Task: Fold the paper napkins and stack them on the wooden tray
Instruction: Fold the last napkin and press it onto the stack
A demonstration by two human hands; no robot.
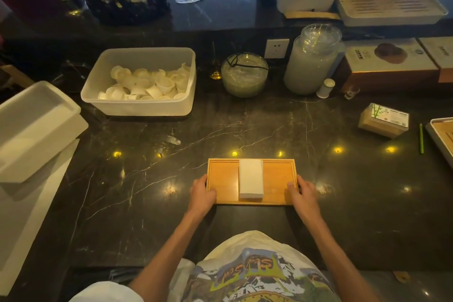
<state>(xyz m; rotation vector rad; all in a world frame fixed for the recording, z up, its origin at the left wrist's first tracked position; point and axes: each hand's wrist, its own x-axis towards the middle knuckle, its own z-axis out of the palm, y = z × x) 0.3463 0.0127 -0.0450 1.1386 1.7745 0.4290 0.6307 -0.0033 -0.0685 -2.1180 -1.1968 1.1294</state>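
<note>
A wooden tray [224, 179] lies on the dark marble counter in front of me. On its middle sits a neat stack of folded white paper napkins [251, 181], long side running away from me. My left hand [202, 195] grips the tray's left edge near the front corner, thumb over the rim. My right hand [302, 195] grips the right edge the same way, thumb lying inside the tray.
A white plastic tub of small paper cups [144, 82] stands at the back left, with white lids [31, 127] at the far left. A glass bowl [244, 75], a large jar [312, 61] and a toothpick box [383, 120] are behind and to the right.
</note>
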